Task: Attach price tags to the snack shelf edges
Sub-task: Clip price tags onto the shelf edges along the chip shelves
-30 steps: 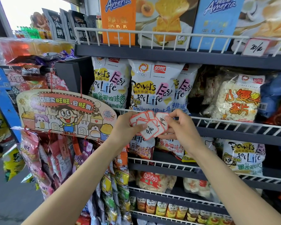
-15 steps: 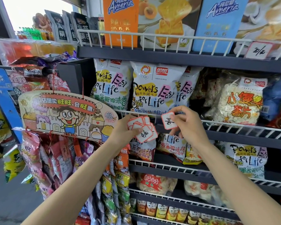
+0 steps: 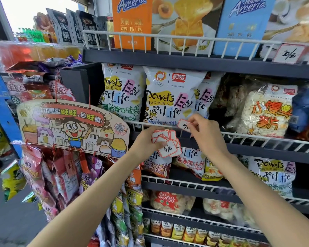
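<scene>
A single price tag (image 3: 184,126) is pinched by the right hand (image 3: 206,135) against the wire rail (image 3: 257,138). A fan of spare tags (image 3: 166,142) is gripped by the left hand (image 3: 148,141) just below that rail. The tag is judged light, thin and easily bent, so its edge is best held.

The right hand (image 3: 206,135) has lifted one price tag (image 3: 184,125) from the stack, seemingly onto the shelf rail (image 3: 257,138).

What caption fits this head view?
Right hand holds one price tag at the wire shelf rail; left hand grips the tag stack.
</scene>
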A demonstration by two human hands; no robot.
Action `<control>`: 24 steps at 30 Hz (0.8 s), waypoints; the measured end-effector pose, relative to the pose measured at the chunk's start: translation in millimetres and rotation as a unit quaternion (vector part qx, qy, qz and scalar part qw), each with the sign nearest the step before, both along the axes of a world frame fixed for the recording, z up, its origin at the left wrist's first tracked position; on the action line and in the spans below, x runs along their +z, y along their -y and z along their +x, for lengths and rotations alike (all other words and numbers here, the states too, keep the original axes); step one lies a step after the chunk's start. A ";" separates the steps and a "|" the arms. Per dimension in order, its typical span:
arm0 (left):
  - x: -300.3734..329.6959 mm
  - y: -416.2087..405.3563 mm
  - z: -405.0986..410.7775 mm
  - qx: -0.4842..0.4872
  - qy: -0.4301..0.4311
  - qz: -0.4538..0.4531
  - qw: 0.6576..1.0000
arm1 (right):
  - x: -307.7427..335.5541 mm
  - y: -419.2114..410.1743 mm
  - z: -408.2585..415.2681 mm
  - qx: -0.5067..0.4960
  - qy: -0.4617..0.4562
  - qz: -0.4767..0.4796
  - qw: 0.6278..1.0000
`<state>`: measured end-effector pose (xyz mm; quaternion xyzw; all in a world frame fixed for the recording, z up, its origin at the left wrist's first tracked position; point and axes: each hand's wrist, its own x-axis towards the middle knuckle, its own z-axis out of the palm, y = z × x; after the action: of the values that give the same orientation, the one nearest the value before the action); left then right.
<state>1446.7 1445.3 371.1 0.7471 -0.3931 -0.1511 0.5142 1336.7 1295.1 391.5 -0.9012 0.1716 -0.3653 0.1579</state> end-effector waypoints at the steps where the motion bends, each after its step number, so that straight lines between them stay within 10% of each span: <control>1: 0.2 2.5 -0.5 -0.008 -0.001 0.005 1.000 | -0.6 1.4 0.1 -0.003 0.010 -0.011 1.000; 24: -3.2 2.1 -9.6 -0.057 0.014 0.066 0.996 | 5.1 8.1 1.6 0.003 -0.024 -0.095 0.995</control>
<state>1437.0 1443.2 368.0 0.7577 -0.4314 -0.1951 0.4490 1338.3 1287.1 396.6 -0.9212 0.1373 -0.3575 0.0689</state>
